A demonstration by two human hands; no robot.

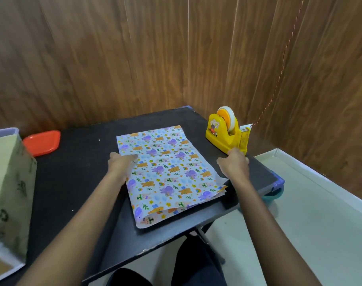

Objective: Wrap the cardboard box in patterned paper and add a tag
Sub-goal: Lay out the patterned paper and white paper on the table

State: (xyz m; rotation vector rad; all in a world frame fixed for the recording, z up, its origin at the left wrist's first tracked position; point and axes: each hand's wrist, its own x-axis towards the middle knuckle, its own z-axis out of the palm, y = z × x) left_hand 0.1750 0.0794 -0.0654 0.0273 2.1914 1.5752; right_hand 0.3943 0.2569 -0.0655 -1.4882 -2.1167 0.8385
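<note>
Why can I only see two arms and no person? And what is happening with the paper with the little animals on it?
The camera sits on the person's head and looks down, so this one picture shows their own arms, as if through their eyes. The left hand rests on the folded patterned paper, which lies on a black table. The right hand is at the foot of a yellow tape dispenser; whether it grips it is hidden. A cardboard box stands at the left, with an orange tray farther back.
</note>
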